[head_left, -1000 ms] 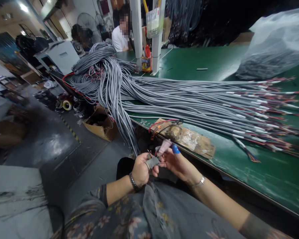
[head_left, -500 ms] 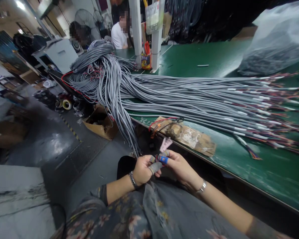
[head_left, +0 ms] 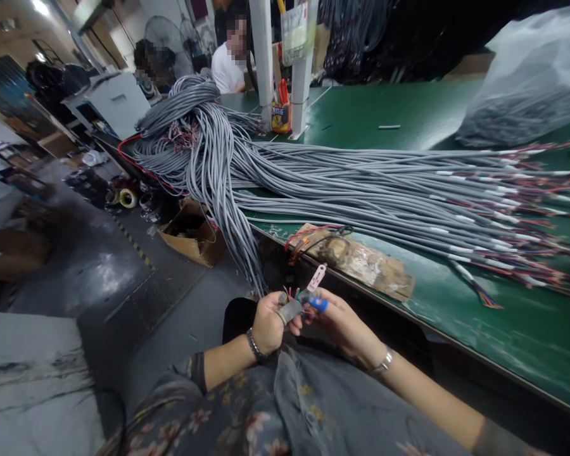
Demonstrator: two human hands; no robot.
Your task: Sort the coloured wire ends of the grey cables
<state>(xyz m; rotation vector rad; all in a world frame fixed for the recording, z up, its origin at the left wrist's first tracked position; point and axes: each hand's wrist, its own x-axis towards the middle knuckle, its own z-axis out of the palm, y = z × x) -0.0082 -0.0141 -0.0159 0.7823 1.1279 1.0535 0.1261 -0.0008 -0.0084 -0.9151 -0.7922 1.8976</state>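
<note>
My left hand [head_left: 272, 322] is closed, its grey-covered thumb and fingertips pinching thin coloured wires [head_left: 291, 292] whose ends stick up. Close against it, my right hand [head_left: 344, 320] is closed too, with a blue wrap on one finger. From its fingertips rises a small pink strip [head_left: 317, 278] with dark print and a hole near its rounded top; its lower end is hidden. Both hands meet just above my lap, in front of the table edge. A hanging bundle of grey cables [head_left: 240, 234] comes down behind my left hand.
Many grey cables [head_left: 342, 171] with white sleeves and bare coloured ends lie along the green table [head_left: 517, 354]. A dirty cardboard piece [head_left: 389, 272] lies at its edge. An open carton [head_left: 190, 237] stands on the floor. A person in white [head_left: 225, 66] sits beyond the posts.
The pink item showed as two spread pieces before and now shows as one upright strip. My fingers have shifted slightly, and the wire ends now stand out more clearly between them.
</note>
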